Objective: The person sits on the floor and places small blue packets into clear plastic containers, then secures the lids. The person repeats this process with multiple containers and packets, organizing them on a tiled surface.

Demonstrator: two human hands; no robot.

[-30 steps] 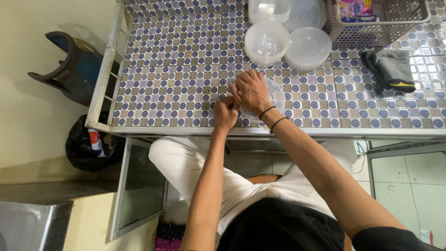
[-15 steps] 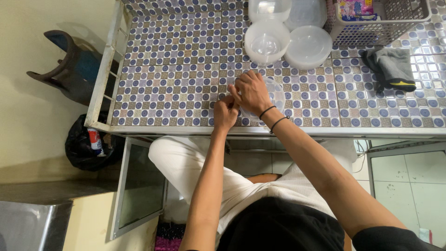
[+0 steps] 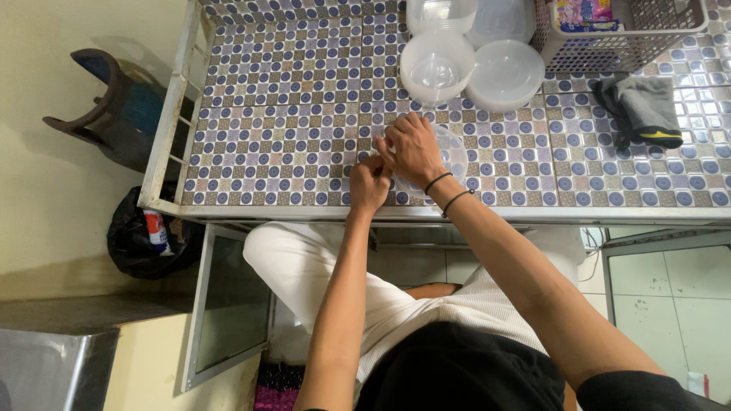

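Here, I am watching left hand (image 3: 370, 185) curling, fingertips pinching near edge of clear round container (image 3: 451, 156), probably steadying rim. Right hand (image 3: 413, 150) is lying spread over container top, pressing down, likely seating lid; exact grip beneath palm I cannot tell. Container is sitting under right palm on tiled counter (image 3: 289, 114), near front edge. Beyond right hand: open clear bowl (image 3: 435, 67), stacked lids (image 3: 505, 74), farther still a basket (image 3: 618, 42). Off right, dark cloth (image 3: 641, 109) is lying apart. Nothing is blocking hands.
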